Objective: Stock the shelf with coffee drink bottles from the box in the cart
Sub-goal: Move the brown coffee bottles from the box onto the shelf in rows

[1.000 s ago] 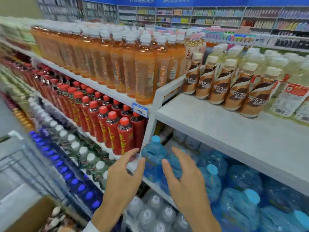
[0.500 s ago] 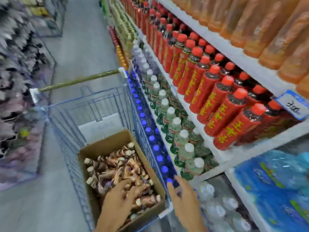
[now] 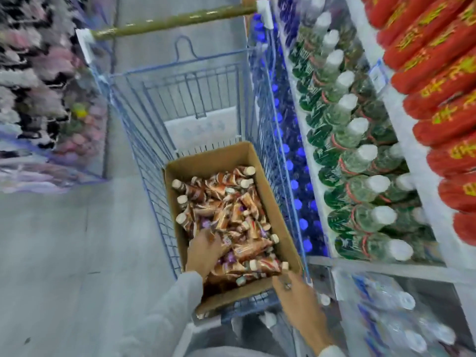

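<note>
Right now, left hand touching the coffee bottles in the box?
Touching. Head view shows the left hand pressed down onto the coffee bottles in the cardboard box, fingers among them.

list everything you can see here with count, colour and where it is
cart: one, blue wire, in the aisle beside the shelves
cart handle: one, olive green, far end of the cart
box: one, brown cardboard, open, in the cart's near end
coffee bottles: many, brown and orange with cream caps, lying loose in the box
green bottles: many, white caps, middle shelf
red bottles: many, shelf above
blue caps: a row, low shelf by the cart
left hand: in the box, on the bottles
right hand: at the box's near corner
</note>
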The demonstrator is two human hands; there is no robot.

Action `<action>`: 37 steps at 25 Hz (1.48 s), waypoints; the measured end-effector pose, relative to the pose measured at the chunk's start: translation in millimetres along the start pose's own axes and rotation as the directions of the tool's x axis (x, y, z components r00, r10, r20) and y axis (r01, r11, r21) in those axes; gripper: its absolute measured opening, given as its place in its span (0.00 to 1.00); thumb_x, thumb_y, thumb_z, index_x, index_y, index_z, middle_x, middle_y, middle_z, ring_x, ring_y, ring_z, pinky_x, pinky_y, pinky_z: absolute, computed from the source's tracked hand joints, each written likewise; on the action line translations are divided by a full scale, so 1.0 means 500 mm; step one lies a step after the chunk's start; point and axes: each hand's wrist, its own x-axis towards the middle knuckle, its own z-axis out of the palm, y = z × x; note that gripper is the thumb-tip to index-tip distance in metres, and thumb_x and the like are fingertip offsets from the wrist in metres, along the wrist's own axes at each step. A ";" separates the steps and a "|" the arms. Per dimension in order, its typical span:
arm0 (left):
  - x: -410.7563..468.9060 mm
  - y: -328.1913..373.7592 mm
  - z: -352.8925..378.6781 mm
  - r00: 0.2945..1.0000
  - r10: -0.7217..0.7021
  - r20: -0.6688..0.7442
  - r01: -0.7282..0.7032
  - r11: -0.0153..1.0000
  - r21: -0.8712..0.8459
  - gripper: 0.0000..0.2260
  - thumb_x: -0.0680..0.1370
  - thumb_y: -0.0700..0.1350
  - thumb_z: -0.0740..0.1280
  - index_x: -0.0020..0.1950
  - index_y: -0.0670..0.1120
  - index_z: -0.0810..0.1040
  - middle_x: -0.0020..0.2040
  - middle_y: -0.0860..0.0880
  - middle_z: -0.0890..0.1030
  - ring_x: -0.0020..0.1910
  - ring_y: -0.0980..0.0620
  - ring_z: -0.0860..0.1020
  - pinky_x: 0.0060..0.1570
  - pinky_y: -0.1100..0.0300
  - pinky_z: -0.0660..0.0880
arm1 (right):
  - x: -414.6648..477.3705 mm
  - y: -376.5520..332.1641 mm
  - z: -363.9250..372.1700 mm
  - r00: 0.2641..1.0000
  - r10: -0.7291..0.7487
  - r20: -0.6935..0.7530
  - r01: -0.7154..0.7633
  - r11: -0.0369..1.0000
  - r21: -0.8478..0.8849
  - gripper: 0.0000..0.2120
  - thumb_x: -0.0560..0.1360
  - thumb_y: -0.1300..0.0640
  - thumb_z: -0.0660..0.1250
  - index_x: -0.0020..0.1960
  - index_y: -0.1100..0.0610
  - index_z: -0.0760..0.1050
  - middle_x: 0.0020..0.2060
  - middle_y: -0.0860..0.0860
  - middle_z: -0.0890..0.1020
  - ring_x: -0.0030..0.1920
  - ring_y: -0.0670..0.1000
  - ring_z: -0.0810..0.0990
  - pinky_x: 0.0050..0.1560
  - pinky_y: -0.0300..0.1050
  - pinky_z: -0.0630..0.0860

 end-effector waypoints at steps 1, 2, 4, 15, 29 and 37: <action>0.046 0.015 0.017 1.000 -0.006 0.014 0.007 1.000 -0.012 0.14 0.82 0.51 0.63 0.62 0.45 0.77 0.57 0.42 0.82 0.59 0.39 0.79 0.53 0.54 0.73 | 0.009 0.006 0.008 1.000 0.013 0.009 -0.013 1.000 0.001 0.19 0.83 0.43 0.60 0.70 0.49 0.72 0.51 0.53 0.84 0.43 0.49 0.77 0.45 0.44 0.70; 0.095 0.031 0.035 0.999 -0.009 0.034 0.010 1.000 -0.007 0.17 0.81 0.51 0.63 0.66 0.43 0.75 0.61 0.41 0.81 0.62 0.38 0.78 0.57 0.52 0.73 | 0.017 0.012 0.016 1.000 0.024 0.017 -0.025 0.999 0.023 0.19 0.82 0.43 0.61 0.69 0.49 0.73 0.53 0.52 0.84 0.46 0.49 0.78 0.48 0.45 0.72; 0.191 0.048 0.075 0.991 -0.057 0.119 0.048 0.996 0.076 0.25 0.81 0.54 0.63 0.73 0.40 0.68 0.70 0.38 0.75 0.68 0.37 0.74 0.65 0.49 0.71 | 0.029 0.029 0.036 0.997 0.074 0.033 -0.077 0.993 0.091 0.19 0.81 0.42 0.63 0.68 0.50 0.75 0.59 0.49 0.82 0.54 0.49 0.80 0.57 0.46 0.75; 0.293 0.025 0.125 0.978 -0.101 0.181 0.078 0.989 0.128 0.35 0.76 0.54 0.71 0.78 0.43 0.61 0.76 0.39 0.67 0.72 0.37 0.70 0.72 0.45 0.68 | 0.067 0.007 0.050 0.991 0.124 0.041 -0.131 0.958 0.255 0.19 0.81 0.41 0.64 0.68 0.46 0.75 0.62 0.44 0.79 0.65 0.48 0.76 0.69 0.49 0.72; -0.100 0.013 -0.112 0.976 -0.133 0.171 0.212 0.753 -0.624 0.13 0.77 0.45 0.73 0.59 0.57 0.78 0.47 0.60 0.86 0.45 0.62 0.84 0.38 0.68 0.79 | 0.366 -0.139 0.167 0.863 0.457 0.217 -0.500 0.706 0.501 0.25 0.77 0.46 0.71 0.68 0.58 0.73 0.48 0.52 0.74 0.49 0.55 0.73 0.52 0.49 0.71; -0.126 0.046 -0.120 0.978 -0.049 0.201 0.164 0.776 -0.609 0.17 0.77 0.44 0.72 0.63 0.58 0.77 0.49 0.62 0.85 0.46 0.64 0.83 0.38 0.69 0.78 | 0.270 -0.112 0.130 0.983 0.163 0.079 -0.172 0.699 0.694 0.29 0.72 0.45 0.75 0.69 0.53 0.73 0.66 0.52 0.79 0.64 0.54 0.78 0.67 0.53 0.73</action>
